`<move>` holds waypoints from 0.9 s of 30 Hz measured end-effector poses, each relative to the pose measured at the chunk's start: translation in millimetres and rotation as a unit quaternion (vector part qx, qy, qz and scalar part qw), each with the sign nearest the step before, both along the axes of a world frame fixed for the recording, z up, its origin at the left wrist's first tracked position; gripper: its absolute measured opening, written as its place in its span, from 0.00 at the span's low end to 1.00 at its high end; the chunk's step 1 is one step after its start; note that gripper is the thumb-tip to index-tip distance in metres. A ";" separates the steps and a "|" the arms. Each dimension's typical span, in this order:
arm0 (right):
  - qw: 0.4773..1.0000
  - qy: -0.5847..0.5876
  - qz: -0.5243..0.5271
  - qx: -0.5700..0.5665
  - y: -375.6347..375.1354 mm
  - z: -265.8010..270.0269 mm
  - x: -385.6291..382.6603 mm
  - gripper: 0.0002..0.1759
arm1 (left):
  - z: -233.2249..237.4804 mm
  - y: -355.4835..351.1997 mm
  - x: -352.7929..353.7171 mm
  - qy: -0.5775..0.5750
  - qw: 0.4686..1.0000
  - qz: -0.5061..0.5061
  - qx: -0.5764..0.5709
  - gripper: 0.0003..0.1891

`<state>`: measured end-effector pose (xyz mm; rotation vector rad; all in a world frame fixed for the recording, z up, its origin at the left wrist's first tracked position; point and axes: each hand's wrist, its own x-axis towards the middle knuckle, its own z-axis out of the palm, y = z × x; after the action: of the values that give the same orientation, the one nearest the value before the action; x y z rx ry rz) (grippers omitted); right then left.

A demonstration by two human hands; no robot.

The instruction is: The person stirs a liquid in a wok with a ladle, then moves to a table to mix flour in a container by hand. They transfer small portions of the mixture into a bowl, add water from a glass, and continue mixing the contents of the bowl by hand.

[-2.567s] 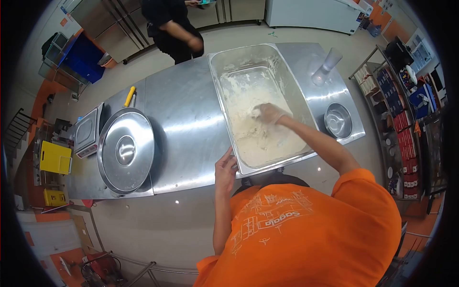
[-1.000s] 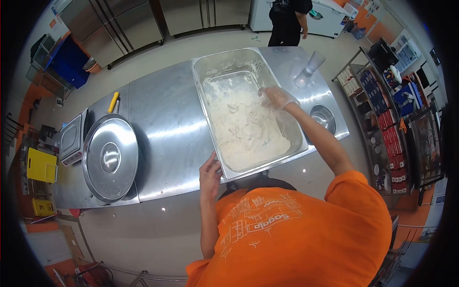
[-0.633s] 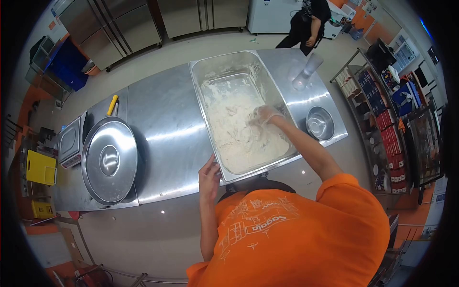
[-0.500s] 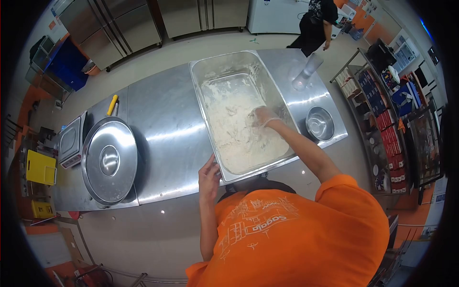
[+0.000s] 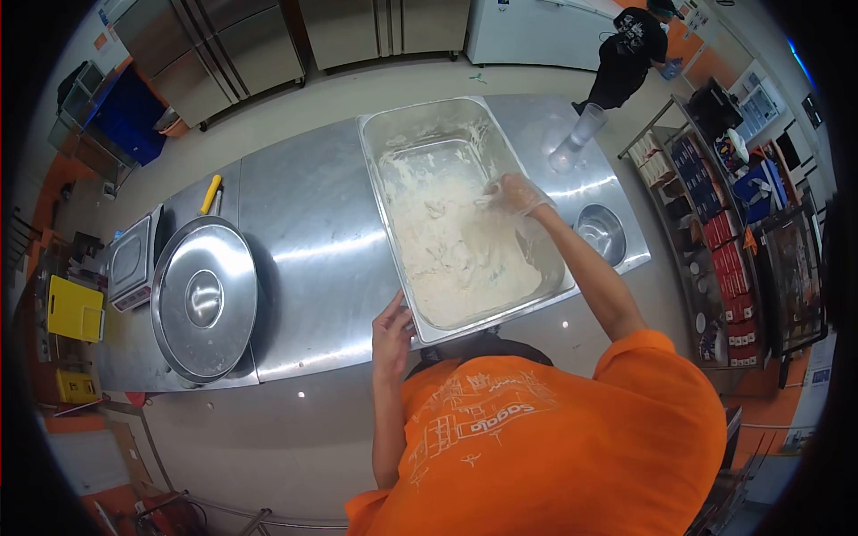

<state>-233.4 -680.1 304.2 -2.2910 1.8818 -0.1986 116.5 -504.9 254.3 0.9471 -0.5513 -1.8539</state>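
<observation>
A deep rectangular metal pan (image 5: 465, 332) stands on the table with pale, floury dough mix (image 5: 456, 259) spread over its bottom and smeared up its walls. My left hand (image 5: 391, 338), bare, holds the pan at its near left corner, fingers against the outer side. Inside the right part of the pan, my right hand (image 5: 518, 194) wears a clear plastic glove and is raised over the mix near the right wall. Its fingers are curled together; whatever they hold is hidden.
Right of the pan are a metal bowl (image 5: 600, 234) and a clear tall jug (image 5: 579, 138). On the left lie a large round metal lid (image 5: 204, 299), a yellow-handled tool (image 5: 211, 194) and a scale (image 5: 136, 261). A person (image 5: 630, 54) in black is beyond the table.
My right hand has risen out of the mix and moved up and right toward the pan's right wall. My left hand stays put. The person in black has moved farther right.
</observation>
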 end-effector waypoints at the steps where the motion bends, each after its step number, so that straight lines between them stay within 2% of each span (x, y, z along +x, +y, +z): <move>1: 0.995 -0.103 -0.011 -0.001 1.0 4.0 -3.1 0.18 | 1.4 -1.2 -0.8 0.000 1.000 0.001 -0.003 0.28; 3: 0.979 -0.204 -0.018 0.000 -1.6 7.0 -9.1 0.16 | 5.7 -0.3 -1.7 0.001 1.000 0.003 0.000 0.28; 5: 0.989 -0.061 0.086 -0.106 -9.9 14.4 -12.1 0.10 | 8.1 -1.1 -2.4 0.001 1.000 0.005 0.001 0.28; 8: 0.977 -0.003 0.131 -0.170 -5.8 40.6 -11.0 0.08 | 6.3 0.1 -3.9 0.017 1.000 0.019 -0.005 0.27; 12: 0.969 0.018 0.194 -0.151 -17.1 33.0 -10.2 0.08 | 1.1 -1.9 -1.0 0.020 1.000 0.016 -0.009 0.27; 14: 0.978 0.071 0.101 -0.168 -18.0 37.1 -2.9 0.09 | 5.8 0.6 -3.2 0.022 1.000 0.016 -0.007 0.27; 15: 0.978 0.073 0.105 -0.167 -17.8 41.2 -1.3 0.09 | 9.4 0.7 -4.5 0.021 0.999 0.023 0.003 0.27; 17: 0.966 -0.031 0.230 -0.118 -11.6 61.1 6.8 0.12 | 11.1 -0.6 -4.8 0.022 0.999 0.032 0.012 0.28; 18: 0.965 -0.028 0.233 -0.117 -16.8 50.9 1.3 0.12 | 6.5 -0.9 -3.1 0.020 0.999 0.028 0.007 0.27; 21: 0.980 -0.076 0.133 -0.126 -31.5 25.7 -14.4 0.18 | 6.4 0.2 -4.0 0.020 0.999 0.030 0.012 0.27; 23: 0.991 0.010 0.106 -0.077 -26.5 28.1 -12.3 0.21 | 6.4 -0.9 -2.3 0.017 0.999 0.033 0.021 0.27; 27: 0.992 0.065 0.073 -0.074 -10.6 52.1 -15.7 0.23 | 4.0 -0.3 -1.4 0.022 0.999 0.028 0.017 0.27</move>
<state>-249.1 -690.6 356.3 -2.5881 1.8024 -0.1804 115.2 -505.2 258.3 0.9317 -0.4629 -1.8339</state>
